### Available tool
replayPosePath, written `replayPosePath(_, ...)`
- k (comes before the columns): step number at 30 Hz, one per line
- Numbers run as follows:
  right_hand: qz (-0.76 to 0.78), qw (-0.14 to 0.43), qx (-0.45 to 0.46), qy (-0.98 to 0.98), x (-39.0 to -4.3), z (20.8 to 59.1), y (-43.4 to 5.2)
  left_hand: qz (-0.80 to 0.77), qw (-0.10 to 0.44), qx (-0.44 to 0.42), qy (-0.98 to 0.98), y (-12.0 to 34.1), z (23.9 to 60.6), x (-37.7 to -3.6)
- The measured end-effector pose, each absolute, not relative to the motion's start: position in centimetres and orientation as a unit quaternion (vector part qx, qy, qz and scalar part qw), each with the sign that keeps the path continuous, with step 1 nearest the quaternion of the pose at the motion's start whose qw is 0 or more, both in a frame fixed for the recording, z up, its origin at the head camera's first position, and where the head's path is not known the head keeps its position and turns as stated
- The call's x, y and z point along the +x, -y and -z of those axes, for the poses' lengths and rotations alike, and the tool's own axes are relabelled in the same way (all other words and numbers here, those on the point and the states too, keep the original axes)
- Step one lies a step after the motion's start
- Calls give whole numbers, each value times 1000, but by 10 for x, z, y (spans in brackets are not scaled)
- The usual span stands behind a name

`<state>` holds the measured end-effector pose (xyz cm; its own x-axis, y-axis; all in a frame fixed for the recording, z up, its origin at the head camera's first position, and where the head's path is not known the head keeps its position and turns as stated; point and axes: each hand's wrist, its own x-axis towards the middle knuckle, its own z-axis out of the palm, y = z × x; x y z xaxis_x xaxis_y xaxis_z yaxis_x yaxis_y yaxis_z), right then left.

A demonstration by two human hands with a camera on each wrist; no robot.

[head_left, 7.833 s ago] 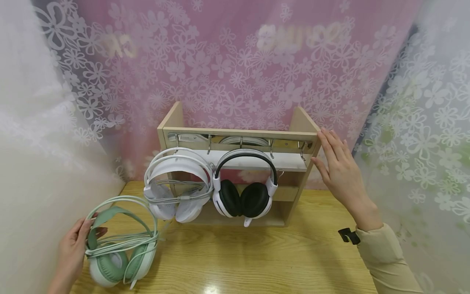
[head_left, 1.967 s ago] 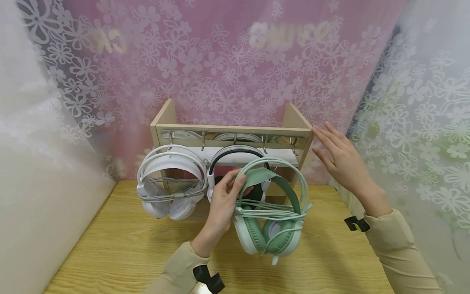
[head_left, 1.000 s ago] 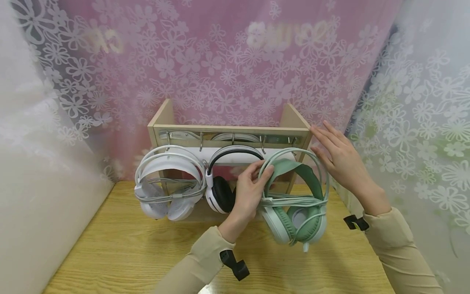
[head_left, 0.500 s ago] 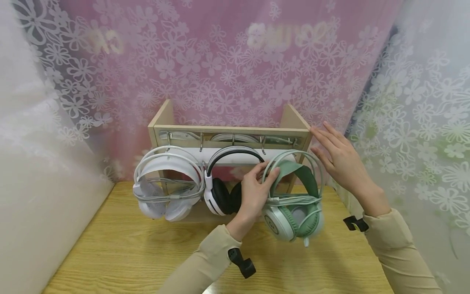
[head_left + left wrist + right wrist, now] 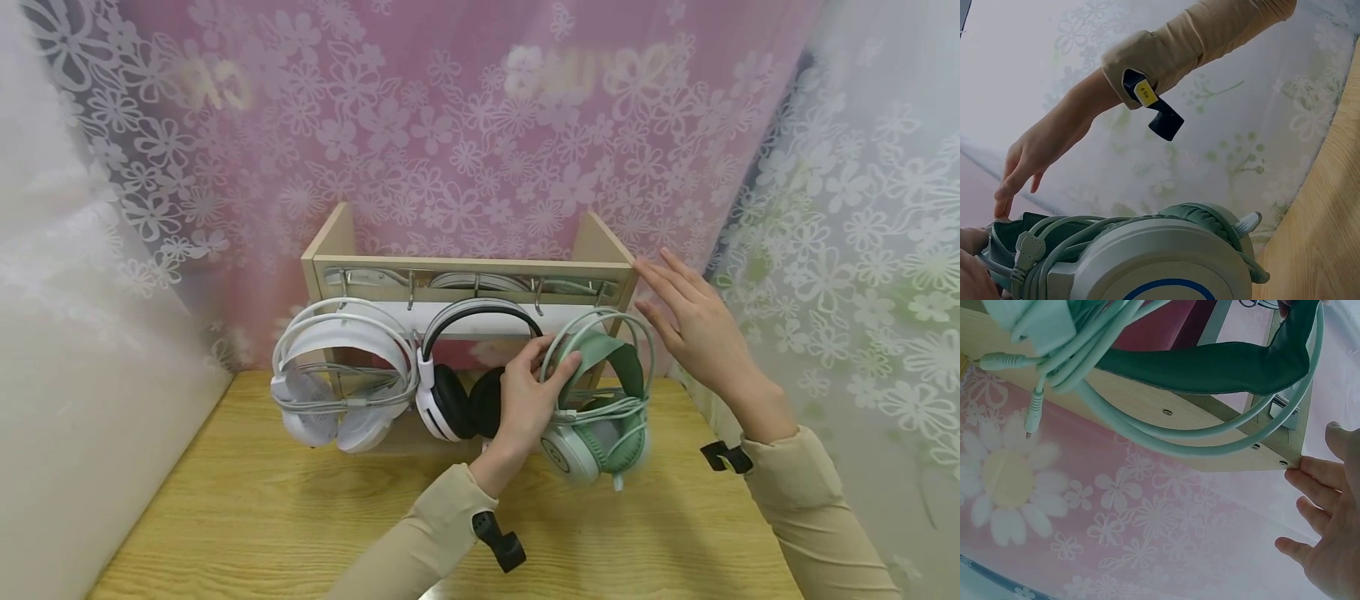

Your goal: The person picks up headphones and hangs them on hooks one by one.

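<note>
left hand point(image 5: 528, 396) grips green headset point(image 5: 600, 400) | headset now nearer rack point(image 5: 472, 268) | right hand point(image 5: 693, 329) flat

The head view looks forward and down on the wooden rack point(image 5: 471, 268) from mid-distance. The left wrist view looks up, close under the green headset point(image 5: 1166, 256). The right wrist view also looks up, sharing that headset point(image 5: 1210, 369) and rack.

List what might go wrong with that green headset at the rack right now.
The left hand pinches the green headset by its band beside the rightmost hook; whether it has caught there is unclear, so letting go might drop it. Its wrapped cable could snag the black-and-white headset. The right hand only touches the wooden rack, which might shift.
</note>
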<state>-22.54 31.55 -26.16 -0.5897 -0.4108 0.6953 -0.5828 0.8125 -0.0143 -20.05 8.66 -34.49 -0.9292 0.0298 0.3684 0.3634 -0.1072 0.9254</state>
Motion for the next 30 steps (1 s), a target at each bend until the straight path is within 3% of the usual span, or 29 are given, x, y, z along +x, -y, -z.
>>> replayPosePath(30,-125,359,282,881,-226,263,-315,690,131,-200,683,-83,359,-194)
